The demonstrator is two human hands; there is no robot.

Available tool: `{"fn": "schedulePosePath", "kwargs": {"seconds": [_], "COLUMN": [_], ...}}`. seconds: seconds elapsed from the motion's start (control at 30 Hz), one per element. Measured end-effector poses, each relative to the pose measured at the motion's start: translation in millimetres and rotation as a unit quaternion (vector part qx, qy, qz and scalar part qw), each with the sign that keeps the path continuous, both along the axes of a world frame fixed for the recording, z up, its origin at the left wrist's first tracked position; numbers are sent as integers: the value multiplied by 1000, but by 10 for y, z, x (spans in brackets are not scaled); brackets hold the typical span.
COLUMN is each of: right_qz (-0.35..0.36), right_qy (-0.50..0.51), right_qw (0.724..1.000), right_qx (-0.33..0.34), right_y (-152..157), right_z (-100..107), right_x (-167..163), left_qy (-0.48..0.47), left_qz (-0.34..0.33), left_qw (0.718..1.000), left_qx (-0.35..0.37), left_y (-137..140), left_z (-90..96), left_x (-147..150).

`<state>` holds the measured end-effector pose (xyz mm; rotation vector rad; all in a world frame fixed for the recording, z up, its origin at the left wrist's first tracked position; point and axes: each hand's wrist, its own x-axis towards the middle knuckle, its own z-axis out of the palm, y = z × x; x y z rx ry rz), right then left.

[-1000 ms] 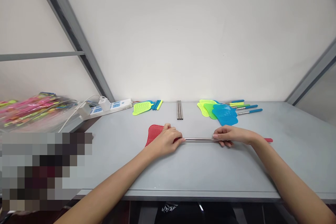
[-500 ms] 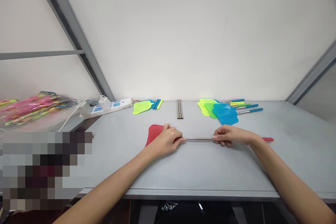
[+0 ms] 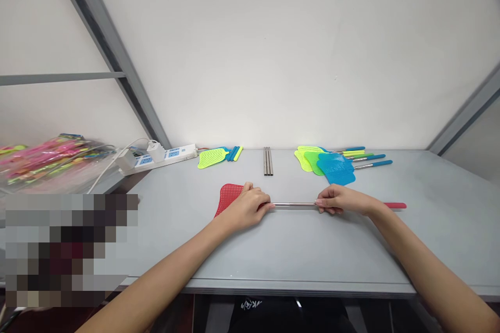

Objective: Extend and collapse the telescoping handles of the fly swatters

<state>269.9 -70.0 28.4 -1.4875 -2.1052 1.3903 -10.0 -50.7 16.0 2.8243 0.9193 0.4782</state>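
Note:
A red fly swatter with a silver metal rod lies crosswise over the table, its perforated head to the left and its red grip to the right. My left hand is closed around it where the head meets the rod, hiding part of both. Further right, my right hand pinches the rod between thumb and fingers. The red grip's end shows beyond my right wrist. Behind my right hand lies a pile of finished-looking swatters in blue, green and yellow, with metal rods and coloured grips.
Several bare metal rods lie near the wall. Left of them are a yellow swatter head, blue heads beneath it and short grips. A white power strip and plastic-wrapped colourful goods are at the left. A blurred patch covers the lower left.
Both hands keep their hold on the red swatter. My right hand has shifted very slightly left, along with the swatter's grip end; the view has also moved slightly.

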Motion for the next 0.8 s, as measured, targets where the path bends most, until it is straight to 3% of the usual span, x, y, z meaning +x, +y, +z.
{"fn": "schedulePosePath", "kwargs": {"seconds": [0.8], "right_qz": [6], "right_qy": [2], "right_qw": [1000], "right_qx": [2], "right_y": [-12], "right_z": [11], "right_x": [-30], "left_qy": [-5], "left_qz": [4], "left_qw": [1000], "left_qx": [-6], "left_y": [-22], "left_z": [20], "left_x": [-9]}}
